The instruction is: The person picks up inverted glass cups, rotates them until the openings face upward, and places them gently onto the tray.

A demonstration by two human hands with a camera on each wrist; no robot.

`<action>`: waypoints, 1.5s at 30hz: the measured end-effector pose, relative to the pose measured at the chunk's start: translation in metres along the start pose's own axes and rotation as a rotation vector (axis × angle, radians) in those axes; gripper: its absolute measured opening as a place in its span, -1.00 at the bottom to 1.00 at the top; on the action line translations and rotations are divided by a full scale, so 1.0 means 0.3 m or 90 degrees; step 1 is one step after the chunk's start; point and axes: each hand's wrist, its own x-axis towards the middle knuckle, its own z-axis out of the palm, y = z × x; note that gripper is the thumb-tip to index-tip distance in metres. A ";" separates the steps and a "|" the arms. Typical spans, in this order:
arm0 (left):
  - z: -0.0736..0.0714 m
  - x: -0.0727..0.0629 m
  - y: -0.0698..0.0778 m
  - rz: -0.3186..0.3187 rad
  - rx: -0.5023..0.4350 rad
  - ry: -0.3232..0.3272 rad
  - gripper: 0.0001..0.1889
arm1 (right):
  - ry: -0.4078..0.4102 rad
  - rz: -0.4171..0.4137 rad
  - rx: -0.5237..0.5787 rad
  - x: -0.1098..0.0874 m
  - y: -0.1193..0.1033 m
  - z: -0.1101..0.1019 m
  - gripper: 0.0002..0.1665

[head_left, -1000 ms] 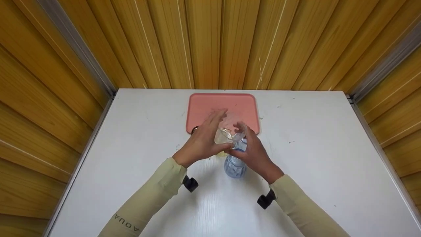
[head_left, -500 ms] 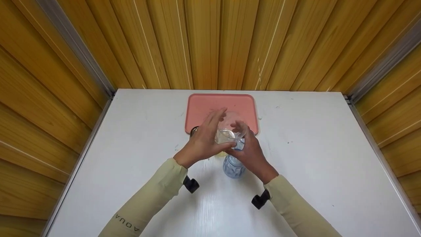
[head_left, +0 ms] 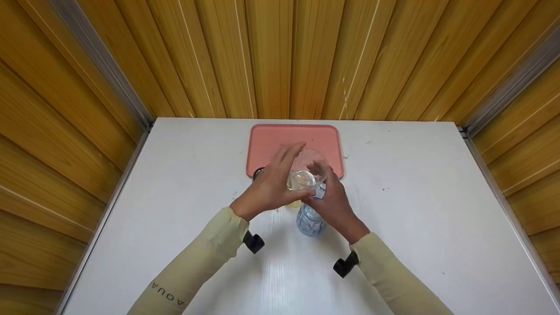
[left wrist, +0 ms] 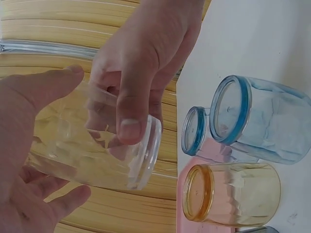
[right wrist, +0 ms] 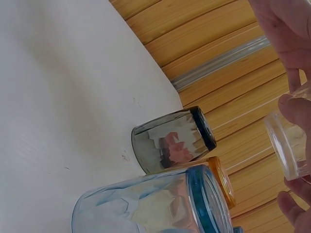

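Observation:
A clear faceted cup [left wrist: 73,145] is held in the air between both hands, lying on its side in the left wrist view. My left hand [head_left: 272,186] grips it around the base end, thumb along one side and fingers along the other. My right hand [head_left: 336,203] holds it near the rim, the thumb pressed on the wall just behind it. Below the hands, a blue faceted cup [head_left: 311,222] stands upright on the table. An amber cup [left wrist: 245,194] stands close by it, largely covered by the hands in the head view.
A second blue cup [left wrist: 194,131] stands behind the nearer one. Left of the amber cup is a dark grey cup [right wrist: 167,141]. At the back of the white table [head_left: 197,175] lies a pink tray [head_left: 271,135]. Wood-patterned panels [head_left: 275,57] rise behind the table.
The clear cup has turned a little, so its round mouth shows more in the head view. My right hand and forearm have shifted slightly left; the left hand has hardly moved.

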 end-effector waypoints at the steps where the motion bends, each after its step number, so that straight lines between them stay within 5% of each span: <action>1: -0.004 0.002 0.003 0.003 0.006 -0.001 0.03 | -0.003 0.008 0.003 -0.001 0.000 -0.001 0.04; 8: -0.039 0.009 0.024 0.020 0.052 -0.030 0.03 | -0.019 0.027 0.003 -0.004 0.001 -0.009 0.04; 19: -0.118 0.046 0.063 0.050 0.149 -0.158 -0.04 | -0.041 0.086 -0.021 -0.011 0.009 -0.016 0.14; 26: -0.134 0.071 0.090 0.086 0.240 -0.219 -0.09 | -0.038 0.060 -0.066 -0.013 0.005 -0.018 0.09; 35: -0.136 0.086 0.109 0.138 0.285 -0.223 -0.21 | -0.033 0.046 -0.081 -0.010 0.000 -0.015 0.06; 45: -0.137 0.089 0.109 0.134 0.291 -0.227 -0.26 | -0.063 0.069 -0.079 -0.013 -0.006 -0.014 0.12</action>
